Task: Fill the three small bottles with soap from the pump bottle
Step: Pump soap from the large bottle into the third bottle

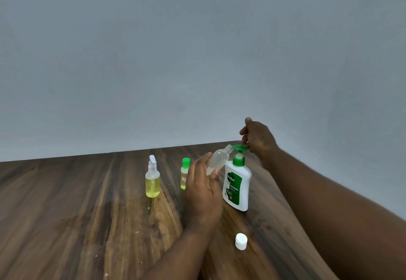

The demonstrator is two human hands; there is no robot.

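Note:
A white pump bottle with a green label and green pump head stands on the wooden table. My left hand grips a small clear bottle, tilted with its open neck at the pump's nozzle. My right hand rests on the back of the green pump head. A small spray bottle holding yellow soap stands upright at the left. A small green-capped bottle with yellowish liquid stands just behind my left hand.
A loose white cap lies on the table near the front, between my forearms. The table's far edge meets a plain grey wall.

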